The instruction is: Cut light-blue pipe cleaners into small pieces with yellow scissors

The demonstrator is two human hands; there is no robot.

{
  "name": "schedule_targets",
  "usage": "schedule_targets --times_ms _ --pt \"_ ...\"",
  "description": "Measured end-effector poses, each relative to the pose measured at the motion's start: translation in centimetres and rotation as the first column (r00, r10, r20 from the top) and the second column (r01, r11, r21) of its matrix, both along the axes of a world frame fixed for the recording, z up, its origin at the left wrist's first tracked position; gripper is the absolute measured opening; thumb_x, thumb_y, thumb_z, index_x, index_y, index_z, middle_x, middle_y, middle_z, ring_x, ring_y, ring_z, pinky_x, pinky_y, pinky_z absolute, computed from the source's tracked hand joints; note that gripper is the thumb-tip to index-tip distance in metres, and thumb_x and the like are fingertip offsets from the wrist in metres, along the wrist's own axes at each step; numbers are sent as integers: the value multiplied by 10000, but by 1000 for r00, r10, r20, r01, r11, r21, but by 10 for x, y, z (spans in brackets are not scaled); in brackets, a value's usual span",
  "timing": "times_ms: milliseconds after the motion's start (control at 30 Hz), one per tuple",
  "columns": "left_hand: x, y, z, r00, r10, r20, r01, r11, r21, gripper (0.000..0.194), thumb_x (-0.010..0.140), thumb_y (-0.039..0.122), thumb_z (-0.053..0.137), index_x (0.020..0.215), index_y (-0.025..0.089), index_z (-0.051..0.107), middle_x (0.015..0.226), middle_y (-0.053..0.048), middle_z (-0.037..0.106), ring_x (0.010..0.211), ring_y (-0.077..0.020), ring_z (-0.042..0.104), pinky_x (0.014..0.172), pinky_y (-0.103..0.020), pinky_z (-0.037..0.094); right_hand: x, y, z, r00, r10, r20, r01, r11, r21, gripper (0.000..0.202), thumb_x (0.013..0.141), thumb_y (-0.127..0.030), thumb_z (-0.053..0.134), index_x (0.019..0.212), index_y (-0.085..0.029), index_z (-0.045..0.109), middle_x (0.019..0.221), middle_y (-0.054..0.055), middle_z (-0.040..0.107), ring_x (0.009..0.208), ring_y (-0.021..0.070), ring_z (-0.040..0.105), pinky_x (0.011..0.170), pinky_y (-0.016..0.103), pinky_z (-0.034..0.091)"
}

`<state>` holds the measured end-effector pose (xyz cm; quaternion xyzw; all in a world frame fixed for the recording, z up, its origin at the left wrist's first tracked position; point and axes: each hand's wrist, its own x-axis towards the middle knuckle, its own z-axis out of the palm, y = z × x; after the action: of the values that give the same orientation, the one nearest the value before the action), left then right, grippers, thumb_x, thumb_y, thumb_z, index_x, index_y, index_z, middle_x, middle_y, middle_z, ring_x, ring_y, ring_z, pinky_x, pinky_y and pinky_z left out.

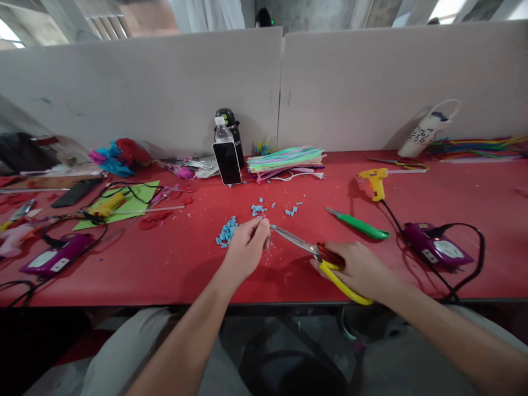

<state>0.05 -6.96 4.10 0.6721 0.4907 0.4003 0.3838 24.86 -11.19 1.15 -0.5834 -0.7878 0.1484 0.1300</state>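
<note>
My right hand (357, 267) is closed round the handles of scissors (299, 240) with yellow and red grips. The blades point left and their tips reach my left hand (250, 242). That hand is closed in a pinch; a small light-blue bit shows at its fingertips, too small and hidden to name. Beside the left hand lies a pile of short blue cut pieces (226, 232). More blue pieces (258, 209) are scattered just beyond the fingers. White crumbs dot the red table (181, 275) below the blades.
To the right lie a green craft knife (363, 225), a yellow glue gun (374, 182) and a purple power box (437, 246). A phone (227, 163) leans on a bottle behind pastel pipe cleaners (284, 162). At left are another glue gun (107, 204) and green paper (140, 195).
</note>
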Motion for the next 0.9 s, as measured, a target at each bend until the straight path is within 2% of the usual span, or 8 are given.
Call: schedule_targets --times_ms 500,900 --pt "-1 0 -1 1000 5 -1 -6 1000 -11 412 937 357 410 577 167 475 541 17 491 536 -93 448 537 -207 363 4 0 -7 1000 4 23 -4 1000 4 290 863 -486 523 731 -230 487 613 -2 564 504 128 400 514 263 230" --pt "-1 1 -1 1000 4 0 -4 1000 -7 409 947 337 413 582 166 483 546 21 499 546 -92 466 557 -203 377 4 0 -3 1000 -1 19 1 1000 -4 302 862 -489 520 712 -229 483 607 1 561 504 128 384 513 262 233"
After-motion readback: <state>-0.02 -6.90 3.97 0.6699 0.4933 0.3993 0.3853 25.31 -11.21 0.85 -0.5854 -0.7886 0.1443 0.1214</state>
